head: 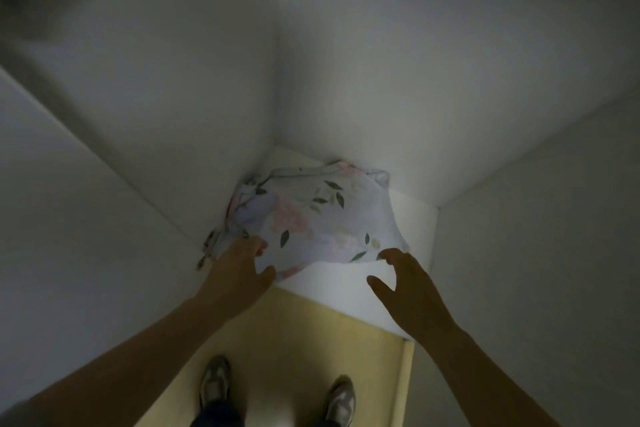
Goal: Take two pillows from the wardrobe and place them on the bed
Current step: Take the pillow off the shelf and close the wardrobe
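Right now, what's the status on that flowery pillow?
Left hand touching near edge of floral pillow. Right hand open beside its corner. Pillow inside wardrobe, nothing blocking.

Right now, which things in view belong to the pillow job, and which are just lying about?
Belongs to the job:
- floral pillow, in the wardrobe corner
- wardrobe base, the white panel under it
- left hand, at the pillow's near-left edge
- right hand, open by its near-right corner

Just there:
- shoes
- yellow floor
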Demonstrator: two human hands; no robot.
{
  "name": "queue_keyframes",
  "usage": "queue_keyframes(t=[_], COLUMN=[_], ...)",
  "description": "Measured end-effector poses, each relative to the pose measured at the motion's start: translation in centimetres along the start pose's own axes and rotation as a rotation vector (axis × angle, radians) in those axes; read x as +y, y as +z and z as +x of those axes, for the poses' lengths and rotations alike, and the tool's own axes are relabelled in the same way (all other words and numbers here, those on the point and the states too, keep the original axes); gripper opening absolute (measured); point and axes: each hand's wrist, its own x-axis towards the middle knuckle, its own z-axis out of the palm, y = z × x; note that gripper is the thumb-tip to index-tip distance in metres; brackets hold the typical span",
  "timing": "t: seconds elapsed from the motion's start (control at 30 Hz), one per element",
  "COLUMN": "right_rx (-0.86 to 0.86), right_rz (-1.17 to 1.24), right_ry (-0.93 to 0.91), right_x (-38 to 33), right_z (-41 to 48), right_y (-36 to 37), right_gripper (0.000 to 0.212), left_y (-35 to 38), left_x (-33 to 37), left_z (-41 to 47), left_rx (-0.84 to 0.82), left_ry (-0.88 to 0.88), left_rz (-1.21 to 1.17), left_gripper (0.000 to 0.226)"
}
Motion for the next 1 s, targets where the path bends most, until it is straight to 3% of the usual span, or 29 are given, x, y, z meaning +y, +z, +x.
queue_keyframes(t=[0.4,0.6,0.73,1.0], right_rx=[-0.146,-0.115,-0.118,-0.12], right_rz=[-0.171,-0.3,-0.336,-0.425], right_ry=[0.056,0.062,0.078,0.046], right_x=[9.2,13.7,17.0,21.3], right_z=[10.3,16.9,21.6,28.8], right_y=[11.8,17.8,22.6,28.8], right_gripper=[0.078,0.092,0.096,0.111], left_y=[11.5,16.9,21.8,28.5], left_x=[-8.4,-13.4,-17.1,-20.2], left_z=[8.8,15.9,20.8,27.5], left_rx=[-0.096,-0.097,-0.054,-0.121], left_ry=[-0.011,0.017,0.064,0.066], left_rz=[0.135,0.172,0.197,0.408], left_gripper=[0.054,0.062,0.107,0.112])
